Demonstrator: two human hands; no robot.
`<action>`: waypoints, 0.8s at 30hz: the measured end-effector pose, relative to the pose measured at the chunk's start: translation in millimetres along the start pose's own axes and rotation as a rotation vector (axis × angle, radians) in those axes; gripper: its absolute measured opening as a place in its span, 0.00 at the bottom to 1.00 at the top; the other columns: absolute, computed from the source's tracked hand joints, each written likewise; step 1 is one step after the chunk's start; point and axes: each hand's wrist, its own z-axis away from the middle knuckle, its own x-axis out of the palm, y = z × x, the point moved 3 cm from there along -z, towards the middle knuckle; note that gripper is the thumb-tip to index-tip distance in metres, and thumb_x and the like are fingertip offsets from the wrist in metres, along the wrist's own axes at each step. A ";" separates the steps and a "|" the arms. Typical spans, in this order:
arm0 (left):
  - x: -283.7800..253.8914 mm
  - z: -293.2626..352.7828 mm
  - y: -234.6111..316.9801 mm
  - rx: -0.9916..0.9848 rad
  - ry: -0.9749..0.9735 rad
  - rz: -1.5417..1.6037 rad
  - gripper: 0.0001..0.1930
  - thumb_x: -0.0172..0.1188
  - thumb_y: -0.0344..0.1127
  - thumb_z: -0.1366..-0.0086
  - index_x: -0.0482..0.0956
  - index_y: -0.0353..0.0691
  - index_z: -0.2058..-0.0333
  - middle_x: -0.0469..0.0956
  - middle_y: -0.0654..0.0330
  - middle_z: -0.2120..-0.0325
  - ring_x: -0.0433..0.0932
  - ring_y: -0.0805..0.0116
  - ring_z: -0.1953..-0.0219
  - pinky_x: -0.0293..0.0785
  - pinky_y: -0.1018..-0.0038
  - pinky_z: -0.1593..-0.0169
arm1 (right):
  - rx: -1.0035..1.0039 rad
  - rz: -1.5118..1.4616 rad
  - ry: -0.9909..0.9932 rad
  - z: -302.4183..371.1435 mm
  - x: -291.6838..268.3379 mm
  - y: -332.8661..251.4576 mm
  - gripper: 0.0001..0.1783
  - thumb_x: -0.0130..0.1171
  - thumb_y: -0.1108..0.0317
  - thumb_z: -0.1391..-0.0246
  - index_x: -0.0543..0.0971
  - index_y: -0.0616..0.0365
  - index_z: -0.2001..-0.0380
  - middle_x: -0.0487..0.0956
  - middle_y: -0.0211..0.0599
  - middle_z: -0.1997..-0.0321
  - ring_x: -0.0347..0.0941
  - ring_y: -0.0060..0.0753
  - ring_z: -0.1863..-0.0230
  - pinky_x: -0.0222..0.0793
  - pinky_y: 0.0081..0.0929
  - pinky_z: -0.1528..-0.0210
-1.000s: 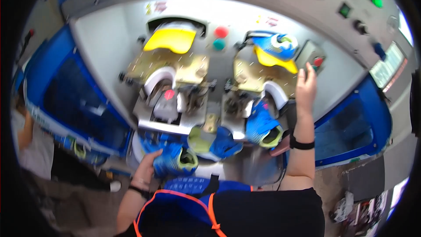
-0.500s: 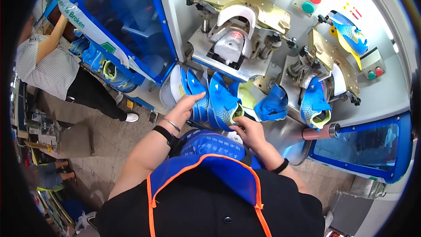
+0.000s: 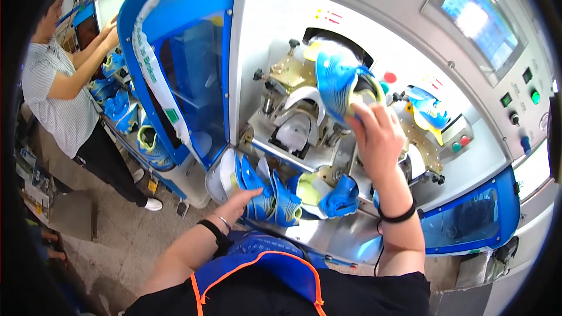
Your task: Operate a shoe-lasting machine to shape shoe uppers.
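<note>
Your right hand (image 3: 379,134) pinched the blue shoe upper (image 3: 335,82) by its collar, the upper extending ahead and leftward. Your left hand (image 3: 237,203) touched the upright row of uppers (image 3: 270,199); its grip was hidden.

A machine (image 3: 410,14), its glare-washed control screen (image 3: 480,20) and blue shoe uppers (image 3: 285,200) suggest a shoe-factory workshop.

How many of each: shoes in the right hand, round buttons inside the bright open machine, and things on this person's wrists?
Blue shoe in right hand: 1
Red buttons: 2
Green buttons: 2
Black wrist straps: 2
Silver bracelet: 1
Total: 8
</note>
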 end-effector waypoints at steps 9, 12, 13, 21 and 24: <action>-4.3 2.4 -1.7 0.021 0.021 -0.036 0.20 0.64 0.34 0.37 0.75 0.31 0.49 0.81 0.50 0.56 0.83 0.54 0.58 0.81 0.54 0.54 | 0.280 0.146 -0.316 -120.8 151.2 77.3 0.23 0.65 0.54 0.51 0.79 0.52 0.53 0.79 0.49 0.58 0.76 0.50 0.54 0.73 0.43 0.53; -4.1 6.6 0.1 0.039 0.069 -0.058 0.20 0.65 0.33 0.37 0.75 0.31 0.49 0.81 0.50 0.56 0.83 0.54 0.58 0.81 0.55 0.53 | 0.448 -0.068 -0.189 -113.3 163.9 75.4 0.34 0.68 0.58 0.53 0.70 0.53 0.42 0.71 0.49 0.43 0.72 0.50 0.47 0.72 0.40 0.48; -4.1 8.2 -0.5 0.034 0.077 -0.060 0.20 0.64 0.33 0.37 0.75 0.31 0.49 0.81 0.51 0.56 0.83 0.54 0.58 0.81 0.55 0.53 | 0.438 -0.123 -0.045 -105.2 160.7 67.6 0.33 0.68 0.59 0.51 0.71 0.57 0.43 0.70 0.50 0.43 0.70 0.52 0.44 0.71 0.38 0.46; -0.6 5.9 5.3 -0.020 0.002 -0.022 0.20 0.64 0.32 0.37 0.74 0.29 0.49 0.80 0.50 0.55 0.82 0.54 0.56 0.81 0.57 0.52 | 0.685 0.182 0.082 7.9 123.4 71.1 0.33 0.58 0.48 0.43 0.72 0.70 0.48 0.55 0.74 0.32 0.59 0.64 0.34 0.54 0.46 0.32; 2.1 -0.6 12.2 -0.085 0.049 -0.010 0.19 0.62 0.33 0.36 0.74 0.29 0.49 0.81 0.48 0.56 0.82 0.52 0.57 0.80 0.55 0.52 | 0.757 -0.052 -0.212 12.0 133.0 84.4 0.24 0.60 0.49 0.45 0.76 0.63 0.61 0.47 0.80 0.31 0.62 0.78 0.41 0.56 0.52 0.34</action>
